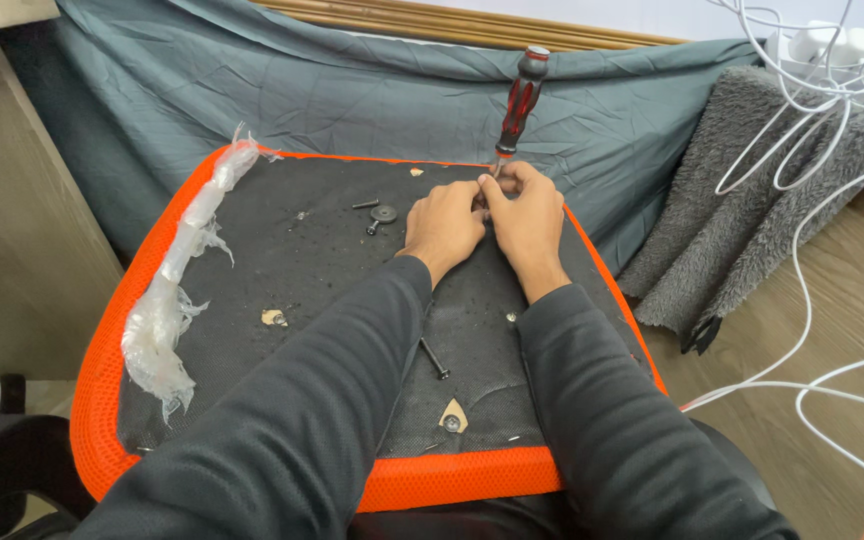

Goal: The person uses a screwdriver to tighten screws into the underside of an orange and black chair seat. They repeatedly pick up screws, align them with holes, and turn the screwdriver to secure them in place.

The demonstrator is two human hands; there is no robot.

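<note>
Both sets of fingers pinched the screwdriver (pixel 518 108) low on its shaft, my left hand (pixel 444 222) and right hand (pixel 527 215) touching, tip on the black underside of the orange-rimmed chair seat (pixel 252 290). I judged upright and steady best; loose bolts (pixel 433 358) lay nearby.

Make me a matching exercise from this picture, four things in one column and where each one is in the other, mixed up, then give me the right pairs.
Things:
1. screwdriver
2. crumpled plastic wrap
3. grey fuzzy mat
4. loose black bolt

Places:
A. along the seat's left orange edge
B. between the two sleeves
C. upright above the hands
D. on the floor, right of the seat

Pairs: 1-C, 2-A, 3-D, 4-B
</note>
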